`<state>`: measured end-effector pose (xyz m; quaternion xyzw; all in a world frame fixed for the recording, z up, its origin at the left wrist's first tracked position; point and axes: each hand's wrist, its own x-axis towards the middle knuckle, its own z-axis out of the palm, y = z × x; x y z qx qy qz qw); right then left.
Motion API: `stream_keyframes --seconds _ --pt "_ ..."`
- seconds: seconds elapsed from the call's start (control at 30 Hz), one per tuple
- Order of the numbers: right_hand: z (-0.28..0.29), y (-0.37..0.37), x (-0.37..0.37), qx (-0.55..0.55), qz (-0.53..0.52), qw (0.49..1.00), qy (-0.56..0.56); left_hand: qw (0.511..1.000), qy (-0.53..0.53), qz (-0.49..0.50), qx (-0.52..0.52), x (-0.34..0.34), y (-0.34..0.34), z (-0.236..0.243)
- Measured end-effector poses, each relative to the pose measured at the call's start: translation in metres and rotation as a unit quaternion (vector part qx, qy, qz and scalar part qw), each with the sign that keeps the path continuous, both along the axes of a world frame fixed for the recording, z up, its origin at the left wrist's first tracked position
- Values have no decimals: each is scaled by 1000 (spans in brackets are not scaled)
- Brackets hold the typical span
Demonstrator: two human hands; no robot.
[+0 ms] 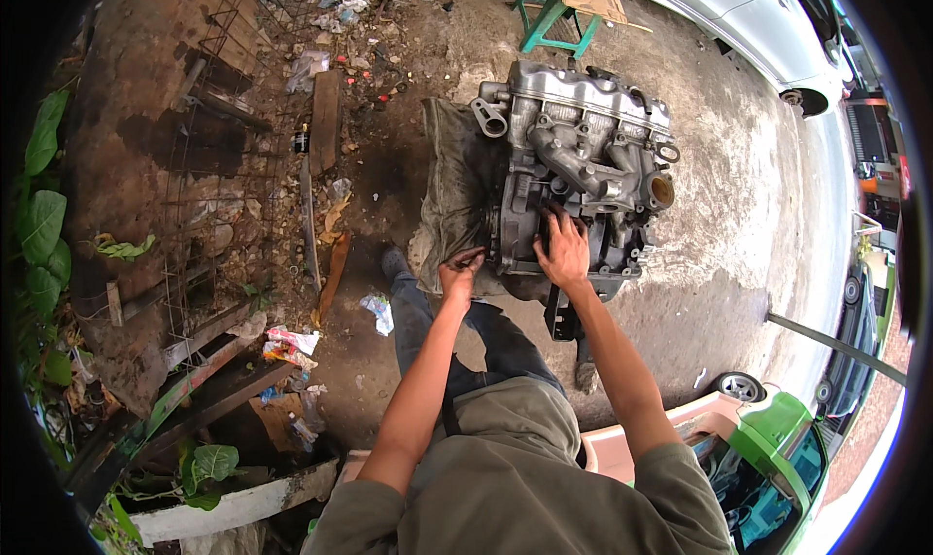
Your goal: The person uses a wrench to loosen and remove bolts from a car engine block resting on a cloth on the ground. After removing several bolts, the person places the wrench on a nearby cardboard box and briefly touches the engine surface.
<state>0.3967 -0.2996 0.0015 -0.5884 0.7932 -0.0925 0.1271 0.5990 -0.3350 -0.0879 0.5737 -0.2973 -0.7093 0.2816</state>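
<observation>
A grey metal car engine [591, 98] stands on the ground in front of me, with a curved intake manifold [573, 166] along its near side. My right hand [564, 249] lies on the side of the block below the manifold, fingers stretched out and darkened with grease. At the block's left edge is my left hand [461, 273], its fingers curled together against the engine. Whatever those fingers may hold is too small to make out. A dirty cloth [449, 166] is spread beside and partly under the engine, on its left.
A green stool [559, 20] with a board on top stands beyond the engine. Rusty wire mesh [209, 205], planks and litter lie to the left. A silver car [724, 6] is at the far right; a green and pink vehicle [777, 429] sits at the near right.
</observation>
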Motion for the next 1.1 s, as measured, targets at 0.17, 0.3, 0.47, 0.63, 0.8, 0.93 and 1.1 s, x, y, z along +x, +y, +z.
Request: stream_keyframes --seconds 0.17,0.3,0.47,0.63,0.8,0.93,1.1 --pt "-1 0 -1 -15 -1 1000 -4 999 -17 -38 -17 -1 -3 4" --pt "-2 0 -1 -15 -4 1000 -8 998 2 -40 -56 -3 -2 3" --pt "-3 0 -2 3 -6 1000 0 997 1 -40 -68 -6 -2 4" --pt "-3 1 -2 -19 -1 1000 -7 993 -43 -46 -101 -6 -1 9" --pt "-5 2 -3 -18 1 1000 1 985 -81 -118 -95 -3 -4 6" --pt "-5 2 -2 -1 -2 1000 2 978 -109 -140 -114 -3 -3 -6" --pt "-3 2 -2 -2 -4 1000 -5 960 -144 -169 -170 -4 -5 -19"
